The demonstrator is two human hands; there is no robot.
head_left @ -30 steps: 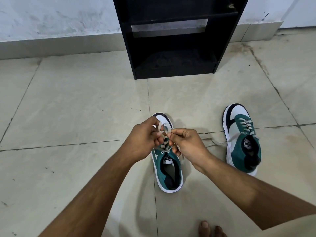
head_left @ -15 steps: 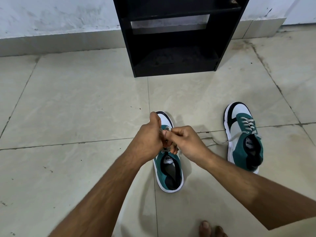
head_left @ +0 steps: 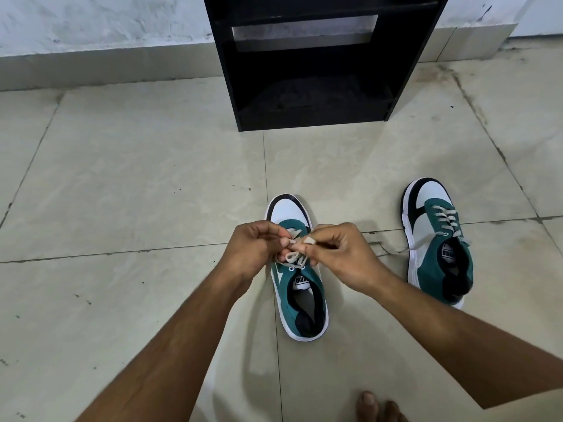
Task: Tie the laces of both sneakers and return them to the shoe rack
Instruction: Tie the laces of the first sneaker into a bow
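Observation:
Two green, white and black sneakers stand on the tiled floor. The left sneaker (head_left: 300,287) is at the centre, toe pointing to the black shoe rack (head_left: 307,71). My left hand (head_left: 253,251) and my right hand (head_left: 344,254) meet over its tongue, each pinching a strand of its grey laces (head_left: 294,257), which form a small loop between my fingers. The right sneaker (head_left: 438,239) stands apart to the right, with its laces loose and one end trailing left on the floor.
The rack stands against the white wall, its lowest shelf open and dark. Beige floor tiles spread all around. My bare toes (head_left: 376,406) show at the bottom edge.
My hands have drawn slightly apart from their tight overlap, and a lace loop now shows between the fingers. Both sneakers stay where they were.

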